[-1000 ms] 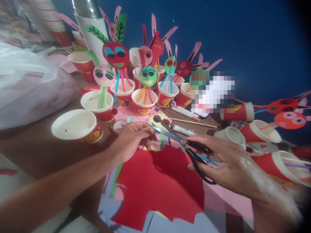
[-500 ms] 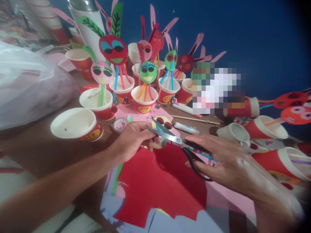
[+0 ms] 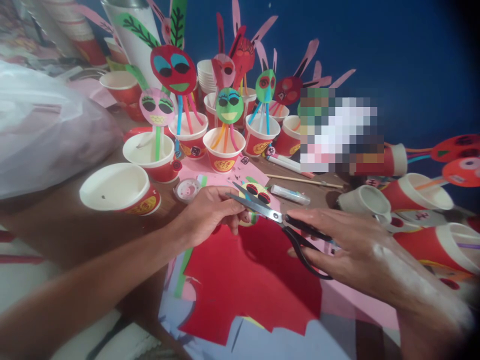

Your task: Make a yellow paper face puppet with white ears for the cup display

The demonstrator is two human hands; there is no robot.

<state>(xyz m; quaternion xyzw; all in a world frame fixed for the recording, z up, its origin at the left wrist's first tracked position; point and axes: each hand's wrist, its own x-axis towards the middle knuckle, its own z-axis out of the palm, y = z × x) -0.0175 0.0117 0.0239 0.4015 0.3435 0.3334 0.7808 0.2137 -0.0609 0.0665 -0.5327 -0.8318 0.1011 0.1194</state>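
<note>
Black-handled scissors (image 3: 276, 216) are in my right hand (image 3: 347, 245), with its fingers in the handle loops and the blades slightly parted, pointing left. The blade tips reach the fingers of my left hand (image 3: 212, 207), which is closed in a pinch; what it holds is too small to make out. A yellow paper face (image 3: 258, 194) with red and black eyes lies just behind the blades. Below both hands is a large red paper sheet (image 3: 258, 285) with cut, uneven edges, lying over pink and pale blue sheets.
Red-and-white cups with paper faces on colored stems stand behind, one bearing a green face (image 3: 229, 106). An empty cup (image 3: 116, 187) and a white plastic bag (image 3: 48, 130) are at left. At right are a small white cup (image 3: 365, 202) and tipped cups. A glue tube (image 3: 290, 194) lies nearby.
The scissor blades have closed somewhat near my left fingers. The view has shifted slightly; my left hand keeps its pinch.
</note>
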